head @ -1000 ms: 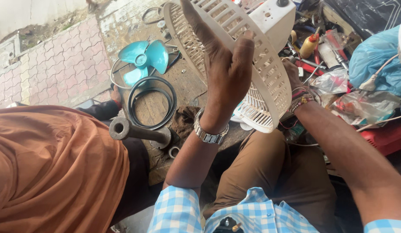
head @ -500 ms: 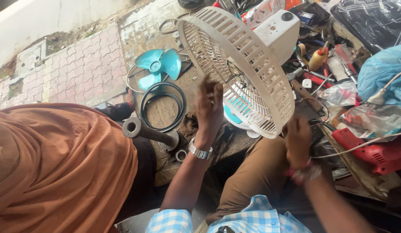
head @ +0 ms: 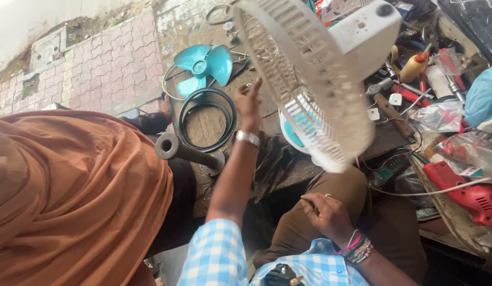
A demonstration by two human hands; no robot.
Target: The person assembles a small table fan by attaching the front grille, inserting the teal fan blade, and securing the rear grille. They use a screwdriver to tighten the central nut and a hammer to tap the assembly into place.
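Observation:
A cream table fan stands tilted ahead of me, its round grille [head: 309,79] almost edge-on, with a white motor housing [head: 365,32] behind it and a teal-and-white base [head: 296,130] below. My left hand [head: 248,103], with a metal watch on the wrist, is raised with fingers spread just beside the grille's left rim; I cannot tell if it touches the rim. It holds nothing. My right hand [head: 325,212], with bracelets at the wrist, rests on my brown-trousered thigh with fingers curled and nothing in them.
A teal fan blade [head: 206,66] and a black ring [head: 206,119] lie on the ground ahead. A metal pipe [head: 182,151] lies by a person in orange cloth [head: 71,201] at my left. At the right are a red power drill [head: 468,193], a yellow bottle [head: 415,66], tools and plastic bags.
My left hand came off the grille face and now sits lower at its rim. My right hand dropped from under the fan to my thigh. The fan turned more edge-on.

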